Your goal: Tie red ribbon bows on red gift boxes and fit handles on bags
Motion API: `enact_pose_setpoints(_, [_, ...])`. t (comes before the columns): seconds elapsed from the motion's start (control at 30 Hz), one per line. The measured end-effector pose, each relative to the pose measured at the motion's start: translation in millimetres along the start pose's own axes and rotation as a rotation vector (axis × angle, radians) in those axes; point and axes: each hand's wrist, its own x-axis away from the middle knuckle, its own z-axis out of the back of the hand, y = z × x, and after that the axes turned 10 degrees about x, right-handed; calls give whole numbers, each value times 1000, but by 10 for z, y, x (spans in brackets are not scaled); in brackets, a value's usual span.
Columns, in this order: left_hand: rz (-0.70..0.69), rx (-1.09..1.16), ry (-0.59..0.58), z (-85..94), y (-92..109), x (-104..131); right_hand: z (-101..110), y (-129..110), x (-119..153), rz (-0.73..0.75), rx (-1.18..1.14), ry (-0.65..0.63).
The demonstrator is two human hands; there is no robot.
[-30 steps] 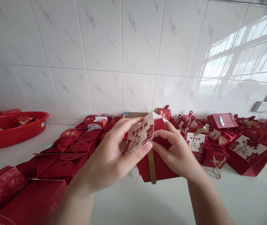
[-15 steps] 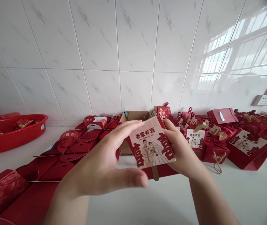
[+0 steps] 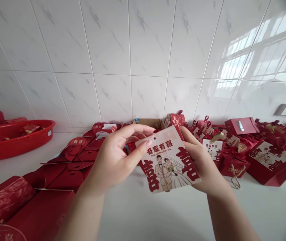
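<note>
A white card (image 3: pixel 169 164) with red characters and a drawn couple tilts in front of me over the counter. My right hand (image 3: pixel 195 154) grips its right side, together with something red behind it that is mostly hidden. With thumb and fingers closed on the card's upper left edge, my left hand (image 3: pixel 124 152) holds it from the other side. A small hole shows near the card's top left corner.
Red folded boxes (image 3: pixel 62 170) cover the left of the white counter. A red basin (image 3: pixel 19 147) holds small packets. Behind my hands stands a cardboard box (image 3: pixel 151 123). Finished-looking red gift boxes (image 3: pixel 270 164) crowd the right, along the tiled wall.
My left thumb has risen from below the card onto its upper left edge, and that hand has closed. The card has come lower and nearer, covering the red piece and gold strip beneath it.
</note>
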Motion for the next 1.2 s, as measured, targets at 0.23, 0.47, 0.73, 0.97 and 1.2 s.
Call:
enact_pose_setpoints(0.23, [-16, -1, -28, 27, 33, 15, 14, -30, 6, -2, 24, 7])
enact_pose_setpoints(0.47, [94, 17, -55, 40, -41, -25, -22, 9, 16, 36, 99, -30])
enact_pose_setpoints(0.73, [146, -26, -132, 129, -44, -44, -34, 21, 5, 36, 121, -89])
enact_pose_setpoints(0.97, [147, -121, -105, 127, -71, -50, -53, 10, 6, 32, 114, -85])
enact_pose_setpoints(1.2, [57, -149, 4, -29, -155, -79, -50, 56, -19, 30, 180, -33])
